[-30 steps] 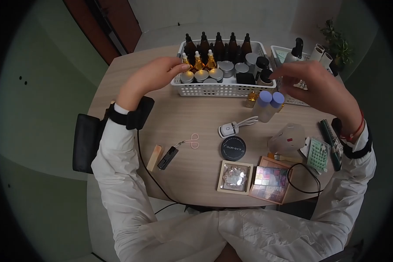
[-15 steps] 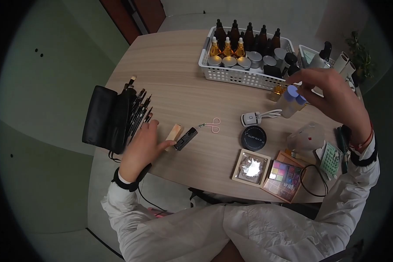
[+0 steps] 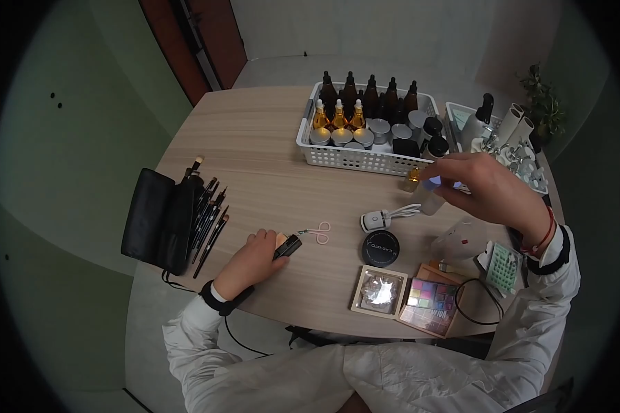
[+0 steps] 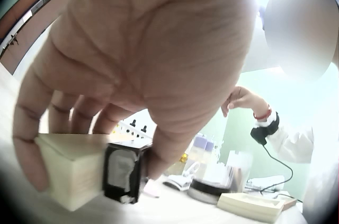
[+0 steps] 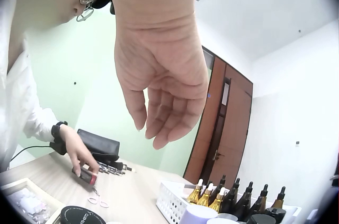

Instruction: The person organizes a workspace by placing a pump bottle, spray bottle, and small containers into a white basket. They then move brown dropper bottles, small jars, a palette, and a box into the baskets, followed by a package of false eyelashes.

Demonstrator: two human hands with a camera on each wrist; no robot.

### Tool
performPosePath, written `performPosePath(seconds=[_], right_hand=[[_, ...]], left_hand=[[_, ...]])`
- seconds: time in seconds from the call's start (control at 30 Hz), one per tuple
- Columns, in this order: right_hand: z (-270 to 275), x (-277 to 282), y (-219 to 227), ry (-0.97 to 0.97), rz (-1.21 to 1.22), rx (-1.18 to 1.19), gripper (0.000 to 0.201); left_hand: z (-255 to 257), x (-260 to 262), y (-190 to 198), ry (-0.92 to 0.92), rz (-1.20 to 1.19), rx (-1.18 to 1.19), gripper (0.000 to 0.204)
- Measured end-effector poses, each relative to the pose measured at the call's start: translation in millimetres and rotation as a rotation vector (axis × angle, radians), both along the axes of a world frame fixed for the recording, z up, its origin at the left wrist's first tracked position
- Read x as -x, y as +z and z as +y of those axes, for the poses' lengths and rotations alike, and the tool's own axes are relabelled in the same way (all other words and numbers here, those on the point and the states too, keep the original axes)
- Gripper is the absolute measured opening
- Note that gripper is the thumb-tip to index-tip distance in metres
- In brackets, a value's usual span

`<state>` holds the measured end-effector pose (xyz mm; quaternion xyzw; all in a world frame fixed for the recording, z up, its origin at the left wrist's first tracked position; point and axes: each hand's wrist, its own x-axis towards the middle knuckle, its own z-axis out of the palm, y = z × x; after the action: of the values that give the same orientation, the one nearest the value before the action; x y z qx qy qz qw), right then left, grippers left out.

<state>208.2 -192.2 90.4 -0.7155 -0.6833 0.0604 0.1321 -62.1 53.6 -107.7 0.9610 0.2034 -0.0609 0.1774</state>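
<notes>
My left hand (image 3: 251,260) is low over the front left of the table. Its fingers curl around a cream block (image 4: 71,174) and its thumb lies along a small black box-shaped item (image 4: 123,174), the two held side by side. The black item's chain reaches toward pink-handled scissors (image 3: 319,233). My right hand (image 3: 486,186) hangs in the air with loosely bent fingers and nothing in them, as the right wrist view shows. In the head view it overlaps clear bottles with lavender caps (image 3: 430,184).
Left of my left hand lies a black brush case (image 3: 148,220) with several brushes (image 3: 210,217). A white basket (image 3: 365,160) of bottles and jars stands at the back. Toward the right lie an eyelash curler (image 3: 375,220), round black compact (image 3: 381,248), cream-framed box (image 3: 379,292) and eyeshadow palette (image 3: 428,303).
My left hand has come from the basket down to the front left and now grips the block and black item. The right hand stays raised near the lavender-capped bottles. The head view has shifted.
</notes>
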Motion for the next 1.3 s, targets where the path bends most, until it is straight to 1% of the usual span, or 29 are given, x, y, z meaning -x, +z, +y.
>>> performPosePath(seconds=[0.07,0.1,0.13,0.17,0.2,0.27,0.3,0.37,0.4,0.43,0.47,0.5,0.53,0.57,0.63,0.77,0.83,0.87,0.93,0.97,1.03,1.07,1.13,1.17,1.23,1.3], right_hand=[[2.2,-1.1,-4.5,0.001,0.005,0.007,0.023],[4.9,-0.8,-7.4,0.019,0.031,0.008,0.028],[8.0,0.3,-9.6,0.037,0.057,0.01,0.034],[12.1,3.3,-10.6,0.038,0.053,0.006,0.034],[18.2,8.2,-10.3,0.081,0.132,0.004,0.04],[30.8,16.9,-13.6,0.159,0.256,-0.003,0.055],[37.9,20.3,-17.3,0.197,0.3,-0.01,0.063],[49.6,27.9,-19.6,0.309,0.337,-0.036,0.066],[53.6,30.9,-22.2,0.368,0.353,-0.068,0.066],[56.1,33.4,-22.8,0.387,0.389,-0.059,0.062],[56.8,35.5,-20.2,0.381,0.382,-0.065,0.062],[57.0,37.4,-17.4,0.429,0.386,-0.036,0.057],[56.5,38.6,-15.6,0.476,0.392,-0.005,0.053],[55.3,39.2,-15.8,0.471,0.388,-0.005,0.053],[52.3,40.5,-20.1,0.434,0.372,-0.017,0.044],[52.2,40.9,-28.3,0.454,0.391,-0.089,0.043],[53.4,43.9,-28.3,0.397,0.365,-0.075,0.042],[54.2,45.1,-27.4,0.4,0.365,-0.074,0.042],[56.5,46.8,-24.9,0.377,0.323,-0.139,0.04],[58.3,46.0,-24.2,0.377,0.324,-0.138,0.04],[62.9,42.2,-22.4,0.263,0.312,-0.109,0.039],[65.4,39.4,-23.9,0.263,0.312,-0.109,0.039],[71.7,32.2,-31.2,0.218,0.256,-0.192,0.037],[74.7,29.8,-34.5,0.22,0.255,-0.191,0.037],[80.5,28.1,-37.7,0.177,0.258,-0.2,0.037],[87.0,29.6,-34.6,0.168,0.278,-0.208,0.033]], left_hand=[[0.6,-3.7,12.0,-0.065,-0.123,0.09,0.047],[0.5,-6.5,21.3,-0.065,-0.125,0.088,0.047],[-2.1,-11.4,37.0,-0.076,-0.22,0.196,0.046],[-5.9,-16.4,51.4,-0.088,-0.317,0.3,0.045],[-10.7,-22.6,64.3,-0.09,-0.319,0.298,0.045],[-20.8,-36.5,83.3,-0.018,-0.406,1.07,0.053],[-21.0,-42.2,82.0,-0.031,-0.409,1.064,0.053],[-19.7,-54.2,75.9,-0.314,-0.372,1.311,0.061],[-25.7,-60.0,76.3,-0.33,-0.327,1.456,0.064],[-27.6,-65.6,73.9,-0.342,-0.325,1.45,0.064],[-27.3,-72.0,68.2,-0.421,-0.379,1.451,0.061],[-25.7,-76.9,63.6,-0.498,-0.434,1.454,0.059],[-20.3,-81.4,64.0,-0.532,-0.412,1.379,0.057],[-18.6,-84.8,60.3,-0.539,-0.412,1.379,0.057],[-16.9,-90.4,51.8,-0.488,-0.385,1.483,0.056],[-13.5,-95.0,43.8,-0.525,-0.404,1.436,0.056],[-7.7,-94.5,38.3,-0.468,-0.331,1.408,0.056],[-7.7,-94.2,38.3,-0.465,-0.333,1.408,0.056],[-8.9,-94.7,39.5,-0.461,-0.407,1.412,0.057],[-9.3,-94.2,39.9,-0.461,-0.408,1.413,0.057],[-10.7,-93.2,41.8,-0.374,-0.473,1.465,0.056],[-15.2,-93.8,43.8,-0.375,-0.473,1.465,0.056],[-28.8,-97.6,48.6,-0.36,-0.723,1.335,0.049],[-31.7,-99.4,50.6,-0.359,-0.726,1.335,0.049],[-33.6,-102.6,54.0,-0.241,-0.73,1.136,0.043],[-27.7,-108.2,52.7,-0.221,-0.71,1.105,0.041]])
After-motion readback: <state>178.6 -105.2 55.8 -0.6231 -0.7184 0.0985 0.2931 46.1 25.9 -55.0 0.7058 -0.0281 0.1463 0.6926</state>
